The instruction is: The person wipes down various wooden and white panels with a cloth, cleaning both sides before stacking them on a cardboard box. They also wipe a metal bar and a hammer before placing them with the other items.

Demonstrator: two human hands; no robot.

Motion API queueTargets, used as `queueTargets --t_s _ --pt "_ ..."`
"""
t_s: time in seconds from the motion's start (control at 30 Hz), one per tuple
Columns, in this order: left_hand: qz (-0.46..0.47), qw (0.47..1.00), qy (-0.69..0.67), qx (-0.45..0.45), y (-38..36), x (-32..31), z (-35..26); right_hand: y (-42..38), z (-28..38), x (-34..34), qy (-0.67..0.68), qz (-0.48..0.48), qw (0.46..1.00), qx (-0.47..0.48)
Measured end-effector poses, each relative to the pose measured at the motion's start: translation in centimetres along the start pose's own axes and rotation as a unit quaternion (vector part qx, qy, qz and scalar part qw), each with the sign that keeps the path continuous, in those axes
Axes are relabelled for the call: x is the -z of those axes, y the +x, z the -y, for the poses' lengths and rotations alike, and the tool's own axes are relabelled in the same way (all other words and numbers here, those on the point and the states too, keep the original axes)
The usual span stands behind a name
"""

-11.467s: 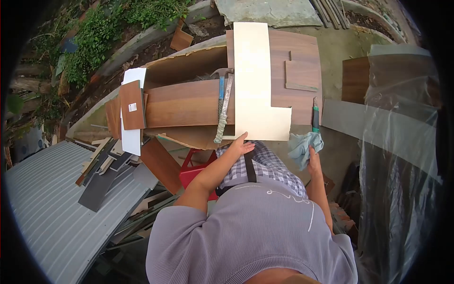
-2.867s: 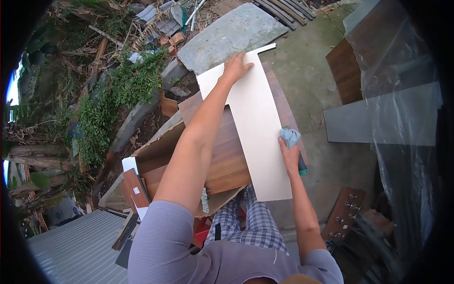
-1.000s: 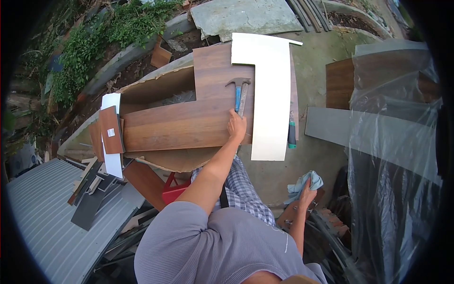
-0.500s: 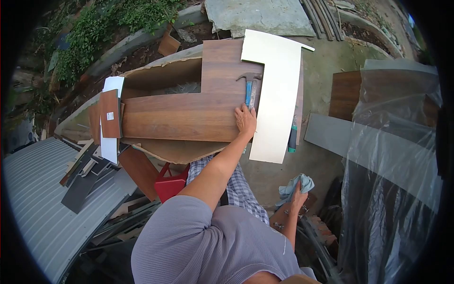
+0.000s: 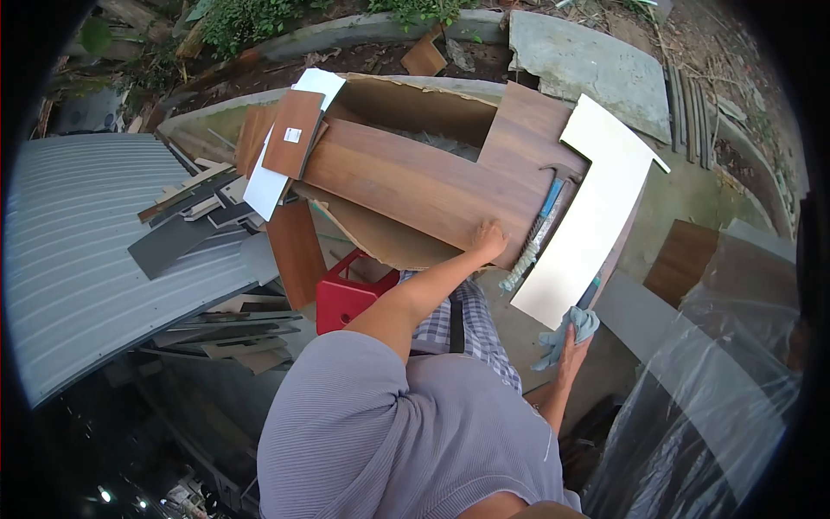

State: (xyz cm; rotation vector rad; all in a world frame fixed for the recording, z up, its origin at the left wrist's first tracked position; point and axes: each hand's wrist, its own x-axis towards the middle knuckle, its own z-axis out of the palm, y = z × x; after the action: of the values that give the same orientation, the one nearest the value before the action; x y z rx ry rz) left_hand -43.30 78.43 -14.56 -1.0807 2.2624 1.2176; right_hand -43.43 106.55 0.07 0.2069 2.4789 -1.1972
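My left hand (image 5: 490, 240) rests on a brown wood-grain board (image 5: 406, 177), its fingers lying on the surface near the front edge. To its right lies a claw hammer (image 5: 551, 197) with a blue handle, apart from the hand. Beside the hammer is a long grey patterned strip (image 5: 525, 258) whose kind I cannot make out. My right hand (image 5: 572, 348) is closed around a light blue cloth (image 5: 575, 325), close to the lower end of a white T-shaped panel (image 5: 596, 216). A dark tool handle (image 5: 591, 292) shows partly at the panel's right edge.
An open cardboard box (image 5: 406, 108) lies beneath the boards. Smaller brown and white panels (image 5: 292, 134) are stacked at the left end. A red plastic stool (image 5: 346, 298) stands below. Offcuts (image 5: 177, 238) lie on corrugated sheeting (image 5: 78, 233). Clear plastic sheet (image 5: 700, 381) covers panels at right.
The view has turned and shifted. My left hand has come away from the hammer onto the bare board. My right hand has brought the cloth up near the white panel's lower end.
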Motion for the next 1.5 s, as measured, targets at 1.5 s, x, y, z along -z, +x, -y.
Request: queueTargets --t_s 1.5 --pt "-0.003 0.998 0.050 -0.043 1.9 21.2 12.5 2.9 15.2 -37.6 -0.005 0.215 0.976 0.022"
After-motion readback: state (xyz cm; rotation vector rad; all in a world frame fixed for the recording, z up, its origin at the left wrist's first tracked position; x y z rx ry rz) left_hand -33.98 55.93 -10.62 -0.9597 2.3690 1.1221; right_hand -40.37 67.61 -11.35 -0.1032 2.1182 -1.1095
